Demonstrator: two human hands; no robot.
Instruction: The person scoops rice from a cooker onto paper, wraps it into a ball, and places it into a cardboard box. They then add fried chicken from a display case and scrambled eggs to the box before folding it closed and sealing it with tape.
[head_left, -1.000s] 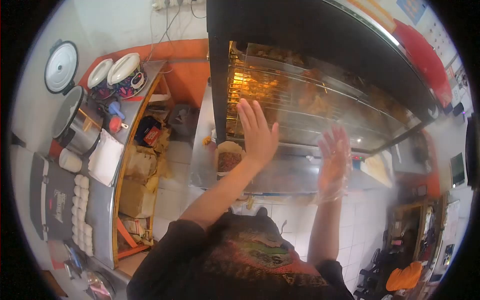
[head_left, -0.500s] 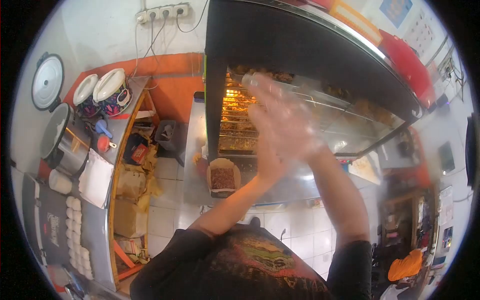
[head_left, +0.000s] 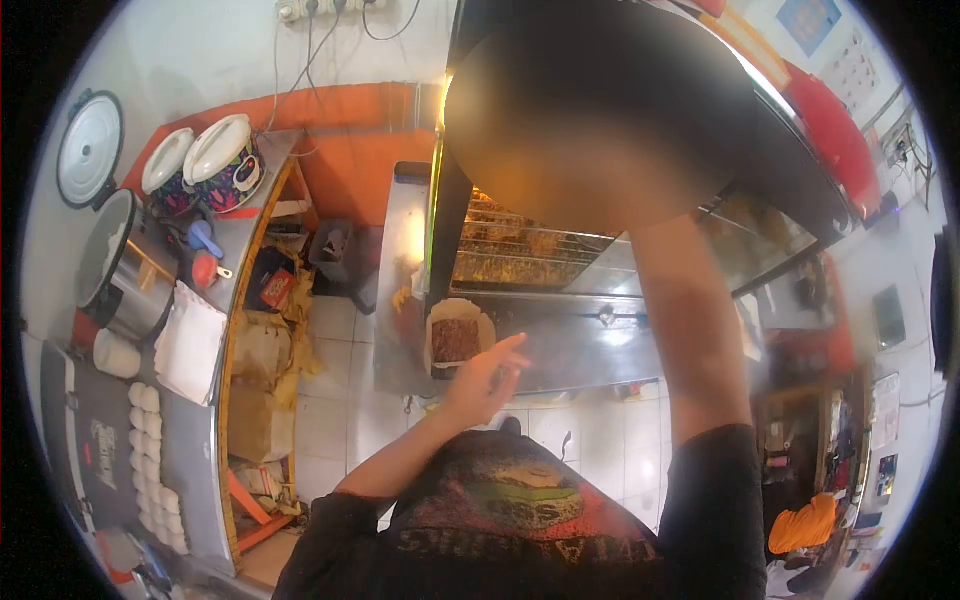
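Observation:
My left hand is held low, just right of a paper-lined box of dark brown, granular-looking contents on the metal counter. Its fingers are apart and hold nothing. My right forearm reaches up in front of the glass-fronted display cabinet; a large blurred patch hides the hand and its fingers. Behind the glass, golden fried-looking food lies on lit wire racks.
The metal counter runs below the cabinet. To the left, a side table carries two patterned rice cookers, a big metal pot, white papers and rows of white balls. Boxes fill its lower shelf.
The hands were together in front of the cabinet and have parted. My left hand has come down beside the lined box; my right arm has risen, its hand now lost in blur.

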